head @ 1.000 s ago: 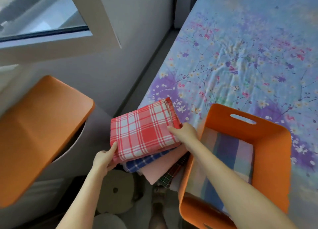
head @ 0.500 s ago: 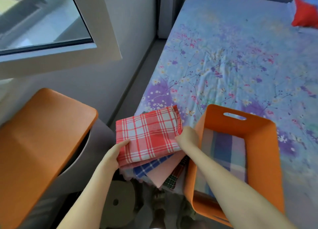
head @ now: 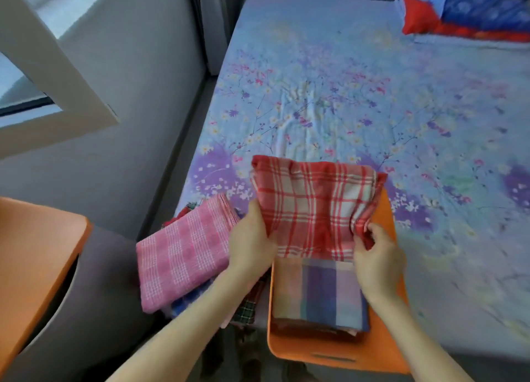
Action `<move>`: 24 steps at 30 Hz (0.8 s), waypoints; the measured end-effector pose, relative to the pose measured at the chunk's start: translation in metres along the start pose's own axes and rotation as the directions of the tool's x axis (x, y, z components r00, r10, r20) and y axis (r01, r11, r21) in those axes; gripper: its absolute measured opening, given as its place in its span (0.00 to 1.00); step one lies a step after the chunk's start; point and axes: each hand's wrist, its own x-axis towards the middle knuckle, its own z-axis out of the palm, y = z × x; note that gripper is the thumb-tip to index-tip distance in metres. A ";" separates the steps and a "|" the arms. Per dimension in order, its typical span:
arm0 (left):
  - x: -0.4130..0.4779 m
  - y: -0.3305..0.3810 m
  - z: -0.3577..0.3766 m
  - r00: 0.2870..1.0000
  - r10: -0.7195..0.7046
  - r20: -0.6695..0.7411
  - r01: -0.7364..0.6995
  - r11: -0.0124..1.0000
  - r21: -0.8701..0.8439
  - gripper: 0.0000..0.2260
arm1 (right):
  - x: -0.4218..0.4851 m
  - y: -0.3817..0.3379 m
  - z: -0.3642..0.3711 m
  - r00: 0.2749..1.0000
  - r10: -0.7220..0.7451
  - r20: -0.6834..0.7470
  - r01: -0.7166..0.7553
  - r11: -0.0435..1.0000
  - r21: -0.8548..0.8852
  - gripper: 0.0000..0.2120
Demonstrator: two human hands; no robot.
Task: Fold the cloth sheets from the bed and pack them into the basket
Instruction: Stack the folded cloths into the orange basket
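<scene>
A folded red-and-white plaid cloth [head: 311, 206] hangs over the far half of the orange basket [head: 335, 358]. My left hand [head: 252, 238] grips its left edge and my right hand [head: 375, 252] pinches its bunched right edge. Inside the basket lies a folded purple, blue and pink checked cloth [head: 319, 292]. To the left of the basket, at the bed's near corner, a folded pink checked cloth [head: 183, 252] tops a stack of several other folded cloths, whose blue and dark plaid edges peek out beneath it.
The bed [head: 344, 109] carries a blue floral sheet. A red-and-blue pillow [head: 470, 8] lies at its far right. An orange seat or lid [head: 34, 267] stands at the left, close to the stack. A grey wall and an open window frame [head: 66, 95] fill the left side.
Both hands have lifted the red plaid cloth off the stack and carried it right, over the basket. The pink checked cloth now shows on top of the stack. The camera view has tilted up.
</scene>
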 end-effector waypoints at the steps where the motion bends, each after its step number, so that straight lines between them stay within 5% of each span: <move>1: 0.001 0.012 0.030 0.997 0.046 0.058 -0.051 0.995 0.080 0.20 | -0.001 0.019 0.002 1.000 -0.002 -0.007 0.001 0.996 -0.086 0.12; 4: 0.006 0.022 0.097 0.984 0.069 0.163 -0.100 0.977 0.188 0.18 | -0.003 0.059 0.016 0.996 -0.021 0.089 0.039 0.979 -0.201 0.15; 7: 0.023 0.008 0.133 0.988 -0.030 0.154 -0.002 0.978 0.209 0.17 | 0.000 0.078 0.038 0.977 -0.005 0.213 0.051 0.976 -0.210 0.13; 10: 0.046 -0.011 0.160 0.981 -0.115 0.156 0.048 0.923 0.381 0.26 | 0.022 0.087 0.066 0.931 0.141 0.336 -0.057 0.967 -0.248 0.11; 13: 0.058 -0.026 0.171 0.971 -0.178 0.157 0.055 0.811 0.582 0.30 | 0.040 0.104 0.093 0.833 0.310 0.458 -0.072 0.882 -0.466 0.20; 17: 0.072 -0.032 0.183 0.963 -0.070 0.261 -0.145 0.679 0.720 0.26 | 0.050 0.120 0.113 0.830 0.196 0.522 0.106 0.864 -0.492 0.29; 21: 0.102 -0.049 0.203 0.862 -0.202 0.465 -0.222 0.675 0.704 0.27 | 0.068 0.136 0.138 0.673 0.150 0.724 0.270 0.862 -0.429 0.33; 24: 0.118 -0.067 0.215 0.788 -0.315 0.530 -0.203 0.679 0.706 0.30 | 0.082 0.149 0.154 0.459 0.273 0.845 0.314 0.841 -0.442 0.35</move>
